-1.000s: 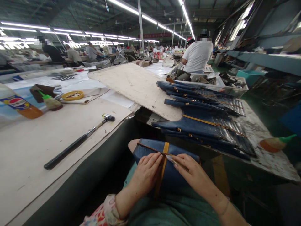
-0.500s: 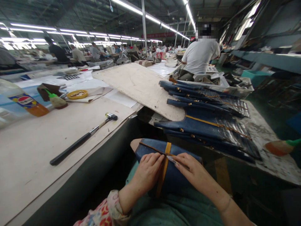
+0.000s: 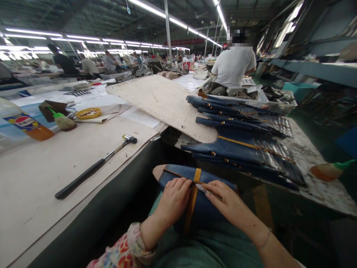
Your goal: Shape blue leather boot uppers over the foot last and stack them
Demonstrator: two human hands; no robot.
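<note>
Head view: your left hand presses the blue panel, grip unclear; right hand pinches a slim tool; work stays at the yellow strap.

Factory wkshp: strip lts, hammer on wkbench, ppl bhd

A head-worn camera is looking forward and down from above the wearer's left hand and right hand, both showing near the lens, low in the middle of the view. The wide view is taking in a table left of the left hand, a stack of blue pieces beyond the right, and is facing on toward ceiling lights far past both.
</note>
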